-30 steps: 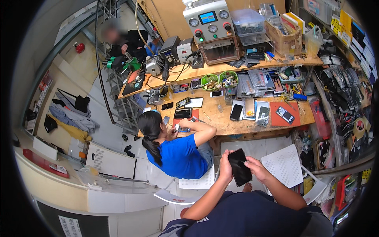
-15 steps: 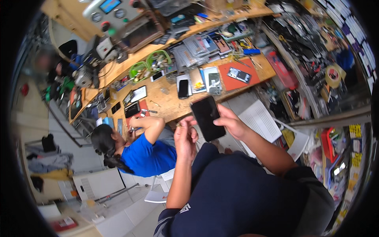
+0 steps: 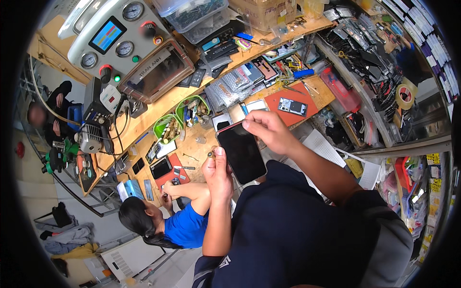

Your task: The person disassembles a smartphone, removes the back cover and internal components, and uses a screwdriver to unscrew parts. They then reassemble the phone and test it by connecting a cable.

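Note:
My right hand [image 3: 268, 130] grips the top edge of a black smartphone [image 3: 241, 152] with a dark screen and reddish rim, held up in front of my chest. My left hand [image 3: 217, 174] is closed beside the phone's left edge and pinches a small brass-coloured part [image 3: 210, 154] between thumb and fingers. Both forearms come up from my dark blue shirt. Behind the phone lies a wooden workbench [image 3: 194, 144] strewn with phones and parts.
A person in a blue shirt [image 3: 186, 224] sits at the bench to my left, working on a red mat [image 3: 165, 176]. Green trays [image 3: 165, 128], an orange mat with a phone [image 3: 291, 102], a gauge machine [image 3: 126, 43], a white chair [image 3: 331, 152] and tool racks [image 3: 384, 72] surround me. Another seated person [image 3: 48, 117] is far left.
The view has swung and tilted toward the bench. My hands have stayed on the phone, the left one shifting to its left edge with the small part.

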Motion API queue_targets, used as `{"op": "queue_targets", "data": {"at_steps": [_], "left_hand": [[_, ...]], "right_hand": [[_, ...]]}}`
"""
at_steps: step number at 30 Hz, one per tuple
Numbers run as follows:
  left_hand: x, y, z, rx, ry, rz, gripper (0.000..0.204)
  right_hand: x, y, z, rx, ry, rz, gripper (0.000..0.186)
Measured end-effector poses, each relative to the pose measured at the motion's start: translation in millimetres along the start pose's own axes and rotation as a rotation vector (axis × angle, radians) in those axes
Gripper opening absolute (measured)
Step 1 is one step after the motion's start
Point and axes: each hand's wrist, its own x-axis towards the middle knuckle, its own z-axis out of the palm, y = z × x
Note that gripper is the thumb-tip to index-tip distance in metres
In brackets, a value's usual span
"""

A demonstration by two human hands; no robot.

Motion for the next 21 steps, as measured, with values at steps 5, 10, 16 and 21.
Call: {"op": "queue_targets", "data": {"at_steps": [5,10,16,21], "left_hand": [[23,18,10,-0.008,0.081,0.034,0.024],[42,23,18,-0.019,0.105,0.085,0.027],[64,5,17,-0.106,0.146,0.131,0.019],[94,1,85,-0.082,0.336,0.157,0.025]], "right_hand": [[26,-16,7,0.100,-0.147,-0.079,0.024],[54,-14,2,-0.027,-0.244,-0.113,0.044],[94,-11,-20,0.086,-0.351,-0.026,0.044],[130,-6,-65,0.104,-0.383,-0.053,0.047]]}}
